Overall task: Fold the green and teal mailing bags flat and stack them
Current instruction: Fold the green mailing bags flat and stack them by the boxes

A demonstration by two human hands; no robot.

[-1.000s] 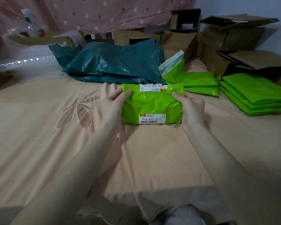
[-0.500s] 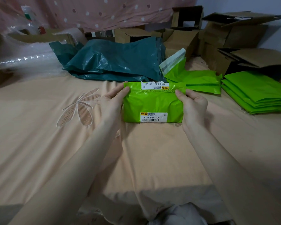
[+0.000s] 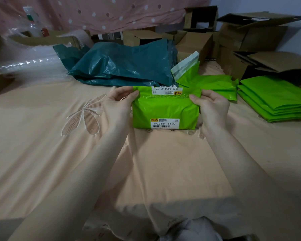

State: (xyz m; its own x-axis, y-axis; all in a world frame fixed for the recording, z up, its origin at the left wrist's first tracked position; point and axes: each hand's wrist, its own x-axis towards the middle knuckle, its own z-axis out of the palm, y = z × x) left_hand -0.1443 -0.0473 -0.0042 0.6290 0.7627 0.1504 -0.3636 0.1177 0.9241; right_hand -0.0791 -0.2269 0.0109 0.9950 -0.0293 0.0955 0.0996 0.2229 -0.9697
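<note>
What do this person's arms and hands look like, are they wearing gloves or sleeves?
No gloves and no sleeves show: both forearms are bare up to the frame's edge. The left hand and right hand are bare too, with no rings, watch or bracelets visible, and short, unpainted-looking nails.

A bedroom at home doubling as a packing spot: a peach bedsheet (image 3: pixel 42 145) with stitched leaves, a dotted pink curtain (image 3: pixel 102 13), and open cardboard boxes (image 3: pixel 250 37) along the bed's far edge.
</note>
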